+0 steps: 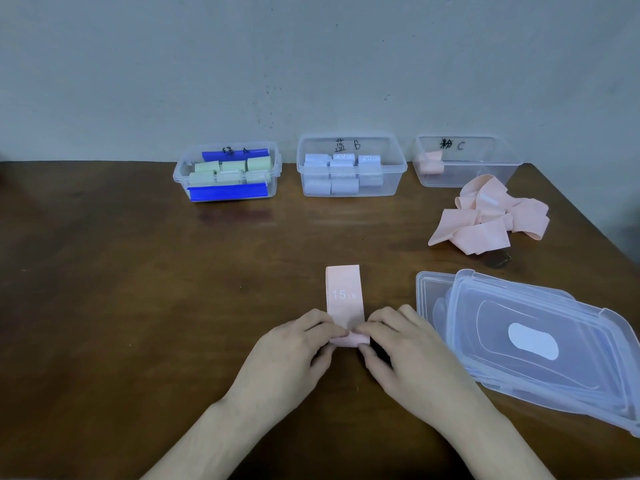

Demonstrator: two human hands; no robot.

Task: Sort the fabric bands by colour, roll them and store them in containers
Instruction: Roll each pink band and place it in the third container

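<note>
Setting: a dark brown wooden table (138,289) set against a pale grey-blue wall (311,64), seen from above and in front.
Pink band being rolled: a flat pink fabric band (343,296) printed "15 LB" lies lengthwise at the near centre of the table, its near end curled into a small roll.
Left hand: the left hand (294,351) pinches the left end of that roll, fingers curled over it from the top and thumb below.
Right hand: the right hand (408,351) pinches the right end of the roll in the same way, its fingertips almost meeting those of the left.
Green container: a clear box (180,174) at the back left, with blue clip handles and a handwritten label, holds rolled pale green bands (228,171).
Blue container: a clear box marked "B" (398,168) at the back centre holds rolled pale blue bands (343,174), some printed "20".
Pink container: a clear box marked "C" (485,171) at the back right holds one rolled pink band (431,164) in its left end.
Loose pile: a tangled heap of unrolled pink bands (491,216) lies just in front of the box marked "C".
Lids: a stack of clear plastic lids (540,341) rests at the near right, just beside the right hand.
Small dark object: partly hidden under the near edge of the pile; I cannot tell what it is.
</note>
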